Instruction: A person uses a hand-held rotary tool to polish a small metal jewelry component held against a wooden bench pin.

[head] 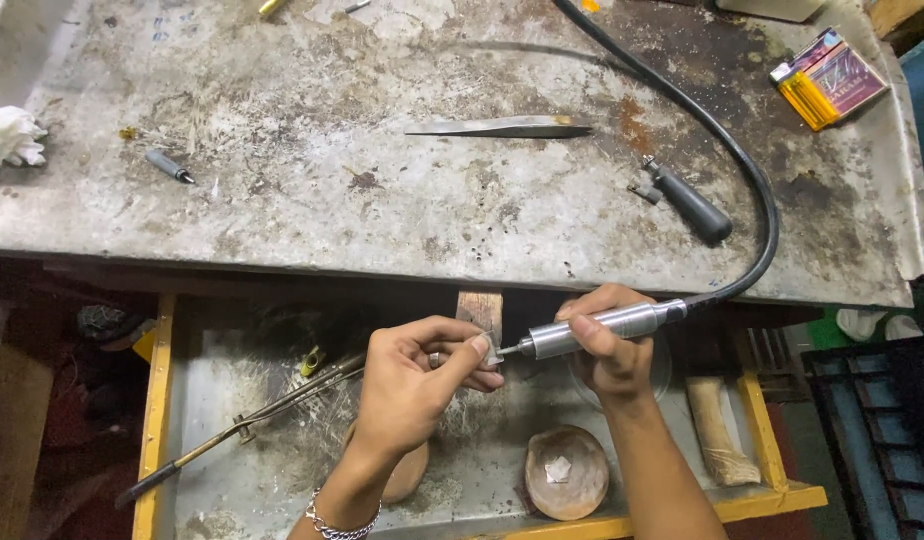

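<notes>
Scuffed, stained metal workbench top (462,200), yellow-framed tray (154,420) below, dim surroundings

Worn metal counter (382,200) w/ open tray (462,490) below.
On counter: metal shears (502,127) at centre, black-handled tool (687,200) to the right beside a black flex hose (752,180), small grey bit (169,165) left, white rag (10,135) at far left edge, flat purple-yellow packet (830,78) top right. In tray: long tongs (242,430), shallow wooden bowl (567,472).

Tweezers (502,127) lie on the bench (282,200), a carton (830,78) far right; a bowl (567,472) sits in the drawer (462,500) below.
</notes>
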